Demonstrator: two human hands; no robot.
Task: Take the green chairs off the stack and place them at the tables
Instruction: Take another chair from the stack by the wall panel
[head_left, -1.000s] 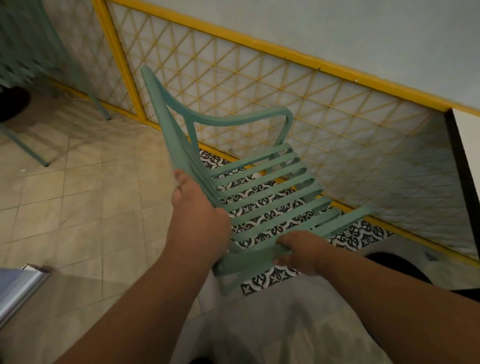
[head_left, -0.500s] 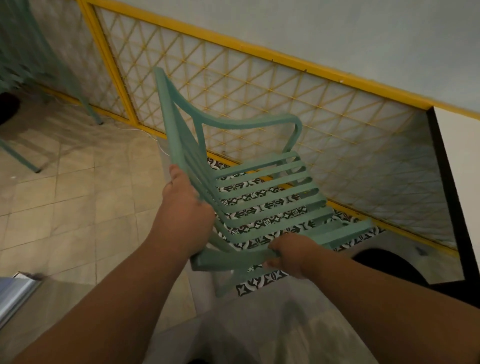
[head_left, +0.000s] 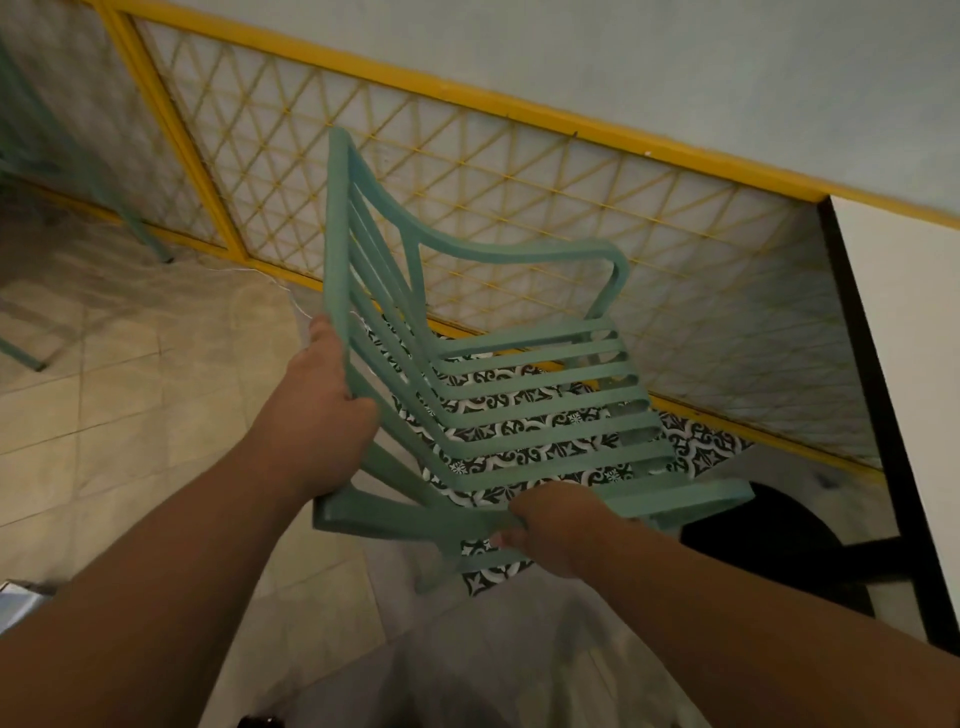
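I hold one green slatted plastic chair (head_left: 524, 410) in front of me, above the floor beside the wall. My left hand (head_left: 322, 410) grips the edge of its backrest. My right hand (head_left: 550, 525) grips the near armrest at its front. The seat faces right, toward a white table with a black edge (head_left: 883, 395). The chair's legs are mostly hidden under the seat. Legs of other green chairs (head_left: 31, 156) show at the far left.
A yellow-framed lattice panel (head_left: 467, 171) runs along the wall behind the chair. A strip of black-and-white patterned tiles (head_left: 691, 441) lies along its base. A dark round table base (head_left: 769, 540) sits under the table. A metal surface corner (head_left: 15, 597) shows at lower left.
The chair has swung to the right and closer to the white table. Both hands keep the same grip on it.
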